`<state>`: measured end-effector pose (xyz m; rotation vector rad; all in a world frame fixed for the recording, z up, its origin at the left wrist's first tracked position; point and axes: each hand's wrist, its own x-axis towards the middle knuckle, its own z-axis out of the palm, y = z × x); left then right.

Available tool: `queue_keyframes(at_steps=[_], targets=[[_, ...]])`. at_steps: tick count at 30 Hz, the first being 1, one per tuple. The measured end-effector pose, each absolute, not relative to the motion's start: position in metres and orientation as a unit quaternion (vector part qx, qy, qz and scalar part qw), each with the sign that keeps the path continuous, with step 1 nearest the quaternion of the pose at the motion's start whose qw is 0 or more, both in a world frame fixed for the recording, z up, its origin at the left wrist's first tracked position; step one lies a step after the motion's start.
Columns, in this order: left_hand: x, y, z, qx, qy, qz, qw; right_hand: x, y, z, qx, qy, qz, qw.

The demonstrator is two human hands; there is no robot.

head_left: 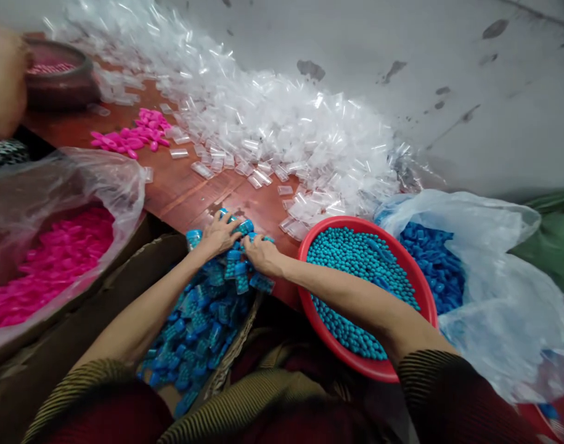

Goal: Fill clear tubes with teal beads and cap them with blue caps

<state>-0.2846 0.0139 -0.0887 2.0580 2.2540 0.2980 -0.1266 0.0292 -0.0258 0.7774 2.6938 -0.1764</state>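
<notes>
My left hand (219, 234) and my right hand (262, 254) meet at the near edge of a red-brown table (180, 191), both pressed onto a cluster of small teal-filled clear capsules (238, 259). Fingers of both hands curl around these pieces. Below the hands a woven basket (230, 351) holds a heap of the same filled blue pieces (193, 333). Under my right forearm stands a red bowl (402, 265) full of tiny teal beads (355, 259).
A big pile of empty clear plastic capsules (272, 123) covers the table's far side. Pink pieces lie loose (134, 135) and in a plastic-lined box (45, 259) at left. A clear bag of blue caps (434, 265) sits right. Another person's arm (4, 80) by a dark bowl (60, 77).
</notes>
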Motion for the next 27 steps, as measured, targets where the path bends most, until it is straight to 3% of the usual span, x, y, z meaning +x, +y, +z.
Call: queue_keyframes(at_steps=[7,12,17,20,27], targets=[[-0.321,-0.07,-0.081,0.638,0.763,0.084,0.055,-0.161,-0.006,-0.035,0.172,0.968,-0.128,0.128],[-0.317,-0.121,-0.081,0.545,0.833,0.055,0.083,-0.153,-0.004,-0.01,0.127,0.969,-0.189,0.097],[-0.262,-0.144,-0.118,0.507,0.834,0.203,0.078,-0.096,0.011,0.016,0.087,0.973,-0.215,0.005],[-0.227,-0.147,-0.143,0.507,0.826,0.228,0.09,-0.055,0.016,0.02,0.129,0.964,-0.22,-0.066],[-0.217,-0.119,-0.194,0.545,0.807,0.156,0.165,-0.004,0.008,0.017,0.209,0.932,-0.244,-0.167]])
